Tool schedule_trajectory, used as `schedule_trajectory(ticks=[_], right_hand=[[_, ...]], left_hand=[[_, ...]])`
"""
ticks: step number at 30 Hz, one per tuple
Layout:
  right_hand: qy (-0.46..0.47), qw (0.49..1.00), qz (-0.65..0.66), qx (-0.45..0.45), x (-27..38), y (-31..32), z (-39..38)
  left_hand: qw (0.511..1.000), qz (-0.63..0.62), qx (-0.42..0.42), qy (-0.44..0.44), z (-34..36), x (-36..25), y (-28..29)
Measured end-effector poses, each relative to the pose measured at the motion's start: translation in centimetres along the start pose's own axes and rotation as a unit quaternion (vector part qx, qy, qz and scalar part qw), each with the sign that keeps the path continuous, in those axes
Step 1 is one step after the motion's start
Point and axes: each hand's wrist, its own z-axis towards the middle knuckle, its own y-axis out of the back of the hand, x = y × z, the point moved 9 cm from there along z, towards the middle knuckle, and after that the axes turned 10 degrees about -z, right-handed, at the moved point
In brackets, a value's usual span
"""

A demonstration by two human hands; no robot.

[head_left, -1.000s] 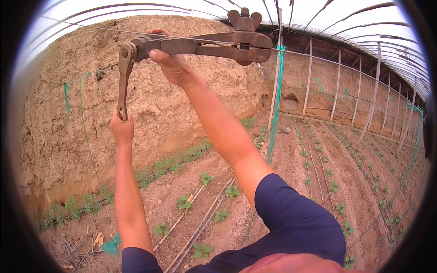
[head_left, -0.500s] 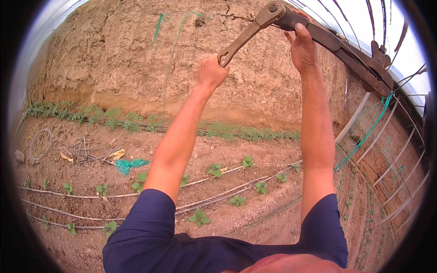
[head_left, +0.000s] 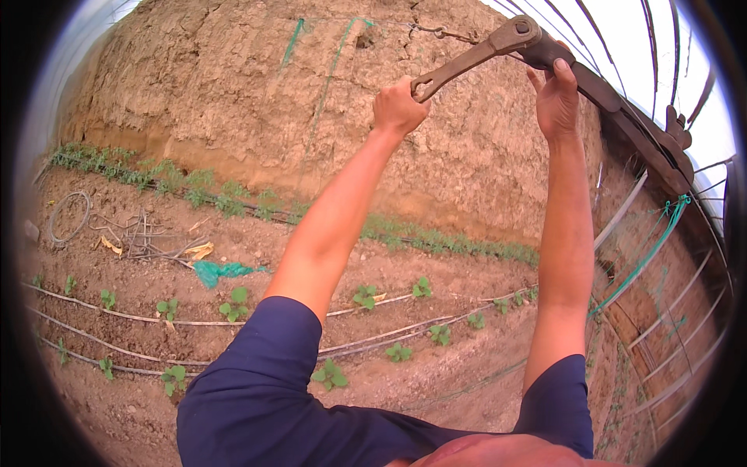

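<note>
Overhead, my left hand (head_left: 400,107) is closed round the slotted end of a rusty metal lever (head_left: 465,62). A bolted round joint connects that lever to a long dark metal bar (head_left: 595,87), which slopes down to the right. My right hand (head_left: 557,100) is raised against the bar just beyond the joint, thumb on the near side, its other fingers mostly hidden behind. Linked to a thin wire, a short chain (head_left: 440,33) runs to the area behind the lever. Teal cord (head_left: 650,253) hangs from the bar's lower right end.
A tall earthen wall (head_left: 233,86) stands ahead, with a row of green plants (head_left: 198,187) at its foot. Seedlings (head_left: 331,374) grow along thin hoses (head_left: 132,317) on the soil. A wire coil (head_left: 70,218) and teal netting (head_left: 222,272) lie left. Poles (head_left: 673,300) lean at right.
The view has tilted, so both hands and the metal tool appear farther right. The lever lies flatter in the picture. Both hands keep their places on the tool.
</note>
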Motion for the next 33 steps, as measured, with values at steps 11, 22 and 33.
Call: schedule_trajectory(ticks=[11,22,33], right_hand=[[0.023,0.999,-0.045,0.002,-0.4,0.8,0.7],[0.028,0.998,-0.059,0.011,1.0,0.1,-0.1],[-0.019,0.997,-0.06,-0.035,0.6,1.3,-0.1]], left_hand=[[0.991,0.045,-0.046,-0.121,5.2,0.1,0.3],[0.999,0.004,-0.004,-0.048,1.5,0.4,0.0],[0.938,-0.344,-0.029,-0.016,-6.7,1.0,0.8]])
